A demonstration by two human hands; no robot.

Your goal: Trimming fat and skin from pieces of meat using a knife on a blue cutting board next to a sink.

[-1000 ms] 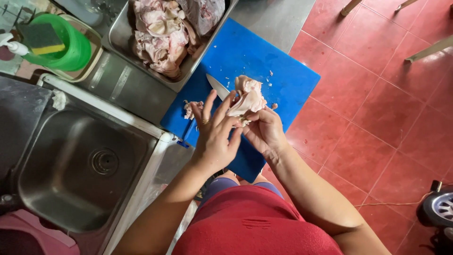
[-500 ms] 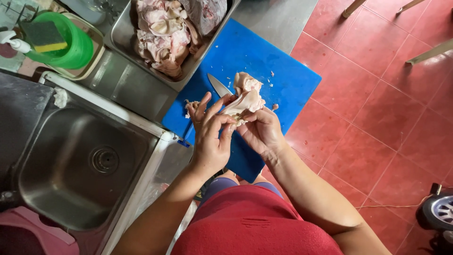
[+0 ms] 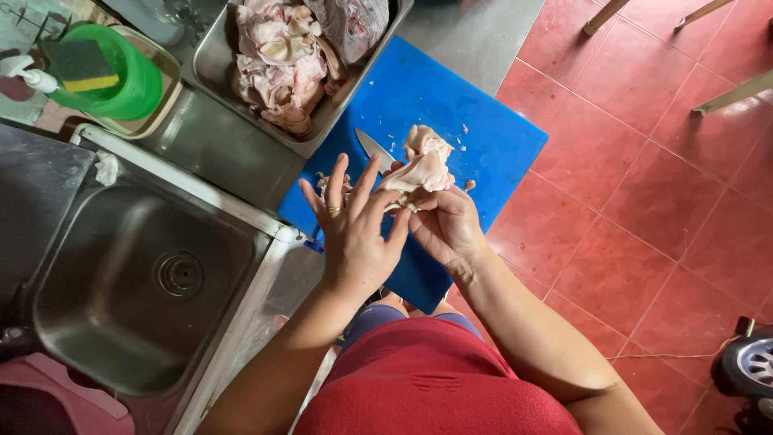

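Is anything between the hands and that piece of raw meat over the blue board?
Nothing visible: the right hand holds the raw meat directly and the left hand touches it. The knife lies behind, on the blue board.

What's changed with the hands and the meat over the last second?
Little moved. The left hand has spread its fingers more beside the piece of raw meat, which the right hand still holds above the blue cutting board. The knife stays flat on the board, and the metal tray of meat is unmoved.

Knife (image 3: 374,150) on board (image 3: 491,137), sink (image 3: 137,282) left
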